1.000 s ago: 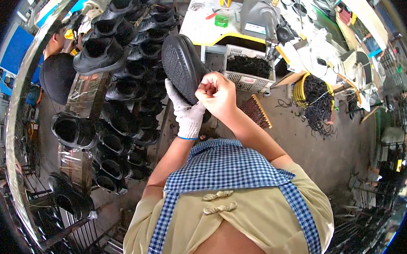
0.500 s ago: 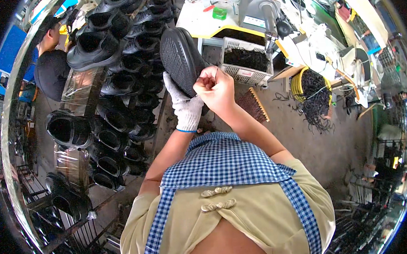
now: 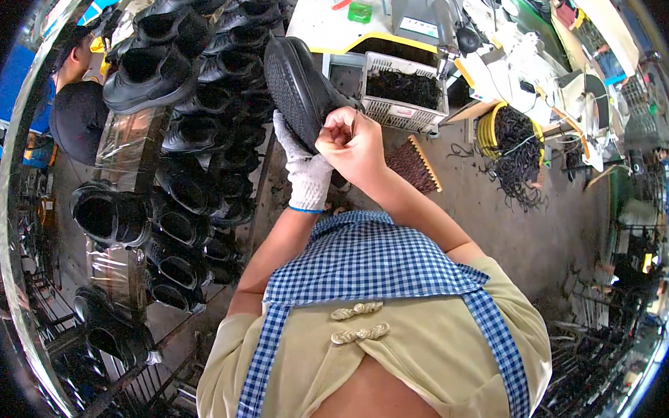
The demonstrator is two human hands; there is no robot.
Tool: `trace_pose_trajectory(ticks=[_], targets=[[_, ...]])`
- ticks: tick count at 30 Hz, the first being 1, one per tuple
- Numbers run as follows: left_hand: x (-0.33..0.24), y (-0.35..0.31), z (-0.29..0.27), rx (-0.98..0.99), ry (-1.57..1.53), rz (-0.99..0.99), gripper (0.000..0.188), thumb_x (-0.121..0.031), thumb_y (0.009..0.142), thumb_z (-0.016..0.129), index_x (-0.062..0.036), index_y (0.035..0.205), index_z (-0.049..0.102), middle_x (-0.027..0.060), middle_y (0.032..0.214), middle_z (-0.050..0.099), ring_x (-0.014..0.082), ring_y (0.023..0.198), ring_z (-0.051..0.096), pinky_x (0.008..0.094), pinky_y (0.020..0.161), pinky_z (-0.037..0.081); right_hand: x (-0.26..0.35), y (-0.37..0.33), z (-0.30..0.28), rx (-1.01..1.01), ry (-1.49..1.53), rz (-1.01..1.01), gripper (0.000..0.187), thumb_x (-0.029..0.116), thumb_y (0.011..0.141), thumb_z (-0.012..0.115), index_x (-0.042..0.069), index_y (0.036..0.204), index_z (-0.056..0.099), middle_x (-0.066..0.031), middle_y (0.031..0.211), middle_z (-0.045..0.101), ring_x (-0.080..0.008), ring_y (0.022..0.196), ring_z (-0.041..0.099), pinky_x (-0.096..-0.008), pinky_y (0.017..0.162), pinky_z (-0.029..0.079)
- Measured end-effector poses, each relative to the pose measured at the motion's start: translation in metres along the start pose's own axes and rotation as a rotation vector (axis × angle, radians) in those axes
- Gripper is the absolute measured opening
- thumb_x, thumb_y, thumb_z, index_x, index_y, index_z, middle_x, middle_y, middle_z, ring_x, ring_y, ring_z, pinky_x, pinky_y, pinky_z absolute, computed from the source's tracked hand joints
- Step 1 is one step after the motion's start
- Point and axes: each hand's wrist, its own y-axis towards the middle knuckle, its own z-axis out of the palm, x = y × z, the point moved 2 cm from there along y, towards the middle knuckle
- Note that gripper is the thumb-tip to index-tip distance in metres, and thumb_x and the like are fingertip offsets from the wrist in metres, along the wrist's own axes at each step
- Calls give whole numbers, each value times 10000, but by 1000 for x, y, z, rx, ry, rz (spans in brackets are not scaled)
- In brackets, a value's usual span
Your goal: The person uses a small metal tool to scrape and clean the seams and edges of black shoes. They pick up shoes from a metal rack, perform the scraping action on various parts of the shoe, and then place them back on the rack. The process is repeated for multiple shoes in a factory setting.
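A black shoe point(image 3: 295, 85) is held up in front of me, toe pointing away and its textured sole turned toward the left. My left hand point(image 3: 304, 172), in a white knit glove with a blue cuff edge, grips it from the left and below near the heel. My bare right hand point(image 3: 352, 143) is closed at the shoe's right side, thumb and fingers pinched together against the lower sole edge. Whatever those fingers pinch is hidden or too small to name.
Rows of black shoes point(image 3: 150, 75) fill a rack on the left; a person point(image 3: 80, 121) sits beyond it. Ahead are a white table point(image 3: 323, 22) and a crate point(image 3: 405, 113) of black scraps. A brush-like board point(image 3: 414, 166) and a yellow tub point(image 3: 489, 134) of black strips are right.
The shoe has rolled a little, so its sole shows narrower and more of its side is visible. Both hands keep their hold at nearly the same place.
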Motion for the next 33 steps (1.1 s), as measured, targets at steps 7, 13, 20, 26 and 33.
trace_pose_trajectory(ticks=[7,13,20,26,33], targets=[[8,8,-15,-79,-224,-162,1197,126,663,762,-273,1521,28,146,1407,429,297,1172,554,435,940,525,12,-10,-6,190,6,67,153,57,679,709,40,731,566,-58,608,572,-111,500,540,-259,485,442],[-25,7,-11,-8,-6,-207,1120,3,684,792,-201,1528,85,106,1379,476,254,1204,534,412,1013,470,-3,-7,-29,267,311,125,148,-59,768,653,44,811,554,-25,822,648,-69,649,571,-210,566,449],[-71,9,11,6,-198,-561,809,-35,804,697,-158,1479,267,122,1291,550,257,1146,587,428,923,542,-15,7,-69,88,364,227,214,-138,778,618,46,838,526,-62,862,617,-101,799,595,-239,699,484],[-76,16,12,154,-524,-666,646,-295,910,625,-61,1444,346,143,1366,517,298,1194,562,439,1028,467,-11,7,-89,187,-38,303,247,130,893,661,55,1128,651,-48,941,658,-61,678,567,-217,597,467],[-78,37,31,94,-497,-579,722,-538,930,521,-69,1450,345,156,1408,481,321,1241,520,468,1075,412,-12,-27,-83,356,370,525,562,202,913,673,27,1371,397,-61,931,675,-39,497,483,-196,420,354]])
